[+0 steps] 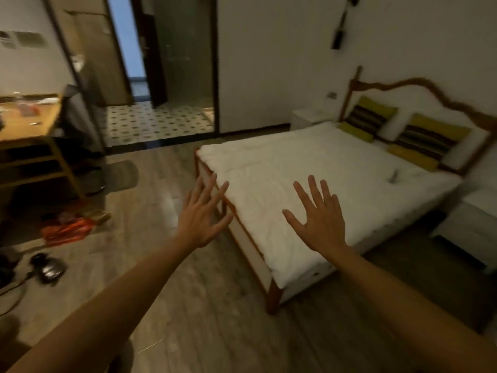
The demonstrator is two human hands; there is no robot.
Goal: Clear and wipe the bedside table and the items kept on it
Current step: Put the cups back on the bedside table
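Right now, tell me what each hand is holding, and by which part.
Nothing is held. The left hand and the right hand are both stretched out with fingers spread, in front of the foot of the bed.

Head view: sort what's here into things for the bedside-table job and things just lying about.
For the job:
- white bedside table near the right edge
- white bedside table in the far corner
- open left hand, open right hand, both empty

Lying about:
- orange-red bag on the floor
- striped yellow pillows
- small grey object on the white bed
- cluttered wooden desk
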